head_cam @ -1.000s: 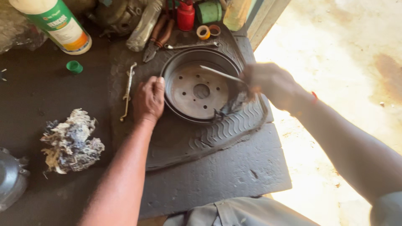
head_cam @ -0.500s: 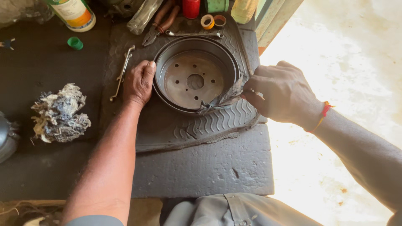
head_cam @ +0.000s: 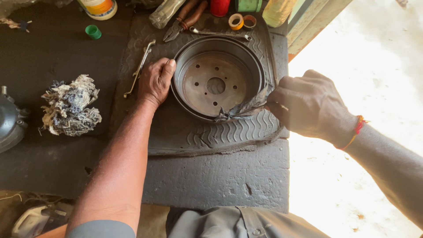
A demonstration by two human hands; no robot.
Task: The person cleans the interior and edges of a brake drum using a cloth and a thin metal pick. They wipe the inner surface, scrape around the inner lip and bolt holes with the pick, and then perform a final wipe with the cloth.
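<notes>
Head view, looking down on a dark workbench.

Drum (head_cam: 216, 83): round metal brake drum, open side up, rusty inner face with a centre hole and small bolt holes. Lies on a ribbed rubber mat (head_cam: 229, 132) at mid-bench. Judged heavy and rigid; the rim looks like the best place to grip, the inner face probably dusty and slick.

Left hand (head_cam: 155, 81): fingers curled against the drum's left outer wall, thumb at the rim, bracing it.

Right hand (head_cam: 308, 105): fingers clenched on a strip (head_cam: 244, 109) of dark, crumpled abrasive or cloth, which lies over the drum's lower right rim. The strip looks soft and limp, light, and easy to tear; it is held by its end.

Around it:
- Spanner (head_cam: 139, 68), just left of the left hand, lying flat.
- Pliers (head_cam: 183, 22) and a second spanner (head_cam: 219, 33), beyond the drum.
- Two tape rolls (head_cam: 242, 20), bottles and cans along the far edge.
- Green cap (head_cam: 93, 31), far left.
- Rag wad (head_cam: 70, 105), dirty, well apart to the left.
</notes>
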